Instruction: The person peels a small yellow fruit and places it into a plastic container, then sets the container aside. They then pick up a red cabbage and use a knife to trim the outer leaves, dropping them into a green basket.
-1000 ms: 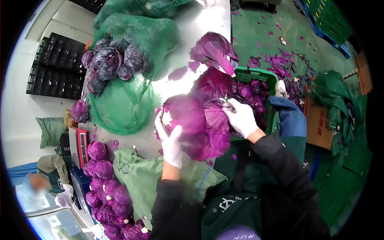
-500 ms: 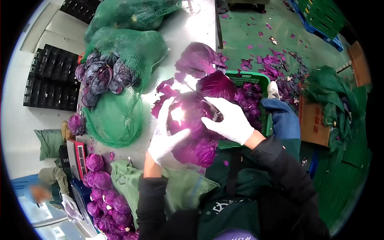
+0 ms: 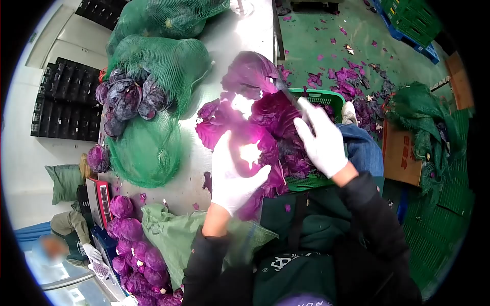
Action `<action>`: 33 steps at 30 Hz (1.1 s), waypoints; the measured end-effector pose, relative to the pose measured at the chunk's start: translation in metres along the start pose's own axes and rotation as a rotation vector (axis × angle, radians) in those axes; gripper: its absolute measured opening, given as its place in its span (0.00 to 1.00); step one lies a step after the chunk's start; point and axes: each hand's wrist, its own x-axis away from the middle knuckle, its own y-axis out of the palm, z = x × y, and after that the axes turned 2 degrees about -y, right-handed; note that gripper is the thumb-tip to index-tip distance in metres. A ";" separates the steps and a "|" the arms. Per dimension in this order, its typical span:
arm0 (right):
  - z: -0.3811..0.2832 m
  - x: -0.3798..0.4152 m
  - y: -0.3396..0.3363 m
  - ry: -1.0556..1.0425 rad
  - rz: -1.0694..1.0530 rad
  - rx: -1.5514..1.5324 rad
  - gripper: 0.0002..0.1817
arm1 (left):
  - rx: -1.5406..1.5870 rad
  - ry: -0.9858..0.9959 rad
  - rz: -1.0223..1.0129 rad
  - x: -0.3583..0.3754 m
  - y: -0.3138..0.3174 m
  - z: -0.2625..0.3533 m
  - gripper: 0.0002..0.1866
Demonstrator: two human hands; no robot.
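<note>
Near the metal table's right edge, my left hand (image 3: pixel 234 178), in a white glove, has its thumb and fingers apart against the left side of a purple cabbage (image 3: pixel 263 148). Glare hides part of that cabbage. My right hand (image 3: pixel 322 136), also gloved, is raised over the green basket (image 3: pixel 332 97) with fingers spread and slightly blurred. Loose purple outer leaves (image 3: pixel 250 74) lie just beyond the cabbage. The basket holds dark purple leaves or heads, partly hidden by my right hand.
Green net bags (image 3: pixel 148 153) with dark cabbages (image 3: pixel 127 97) lie on the table (image 3: pixel 196 148). Peeled cabbages (image 3: pixel 145 257) are piled at lower left by a green sack (image 3: pixel 168 229). Scraps litter the floor around a cardboard box (image 3: pixel 402 155). Another person (image 3: pixel 71 229) is at far left.
My right hand has left the cabbage and moved right, over the basket. My left hand has shifted right and slightly down. The leaves around the cabbage have changed position.
</note>
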 end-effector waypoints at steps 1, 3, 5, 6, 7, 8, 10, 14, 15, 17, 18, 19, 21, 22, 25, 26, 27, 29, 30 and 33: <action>-0.004 0.012 -0.001 -0.076 -0.042 0.041 0.26 | -0.017 0.013 0.013 0.000 0.002 -0.002 0.55; -0.017 0.031 0.004 -0.234 -0.041 -0.060 0.25 | -0.054 0.034 0.034 0.004 0.005 -0.005 0.55; -0.042 0.038 -0.017 -0.073 -0.402 -0.067 0.29 | -0.023 0.030 0.036 0.007 0.005 -0.008 0.56; -0.046 0.039 -0.018 -0.094 -0.425 -0.052 0.31 | -0.007 0.028 0.036 0.008 0.005 -0.008 0.56; -0.049 0.040 -0.018 -0.113 -0.448 -0.036 0.33 | 0.020 0.013 0.032 0.010 0.006 -0.008 0.56; -0.051 0.040 -0.017 -0.136 -0.472 0.020 0.34 | 0.049 0.000 0.029 0.012 0.007 -0.007 0.56; -0.052 0.038 -0.011 -0.177 -0.517 0.135 0.35 | 0.024 0.006 0.031 0.011 0.007 -0.001 0.57; -0.051 0.033 0.005 -0.192 -0.427 0.163 0.36 | 0.040 -0.046 0.047 0.007 0.008 0.004 0.51; -0.054 0.030 0.009 -0.174 -0.420 0.179 0.36 | 0.049 -0.114 -0.015 0.005 0.005 0.010 0.54; -0.055 0.027 0.014 -0.177 -0.384 0.190 0.35 | 0.097 -0.118 -0.023 -0.001 0.003 0.020 0.47; -0.054 0.026 0.017 -0.194 -0.358 0.185 0.35 | 0.137 -0.056 0.029 -0.003 0.004 0.024 0.37; -0.054 0.025 0.017 -0.213 -0.331 0.181 0.34 | 0.128 0.018 0.062 -0.003 0.005 0.023 0.34; -0.052 0.017 0.010 -0.297 -0.321 0.272 0.31 | 0.055 0.175 0.107 -0.004 0.006 0.015 0.33; -0.044 0.011 0.008 -0.400 -0.279 0.325 0.27 | 0.043 0.179 0.117 -0.003 0.007 0.012 0.36; -0.038 0.013 0.018 -0.441 -0.104 0.181 0.22 | 0.114 0.032 0.155 0.008 0.014 0.008 0.47; -0.034 0.011 0.028 -0.345 -0.093 0.120 0.21 | -0.116 0.045 0.131 0.014 0.017 -0.002 0.56; -0.033 0.006 0.033 -0.253 -0.083 0.058 0.20 | -0.128 0.061 0.147 0.016 0.018 -0.004 0.56; -0.028 -0.003 0.033 -0.120 -0.243 0.115 0.18 | -0.166 0.087 0.175 0.022 0.018 -0.007 0.56; -0.001 -0.015 0.045 -0.138 -0.100 0.023 0.17 | 0.193 -0.058 0.130 0.029 0.016 -0.004 0.57; 0.040 -0.026 0.063 0.242 -0.169 -0.378 0.17 | 0.256 0.117 0.131 0.048 0.017 -0.017 0.58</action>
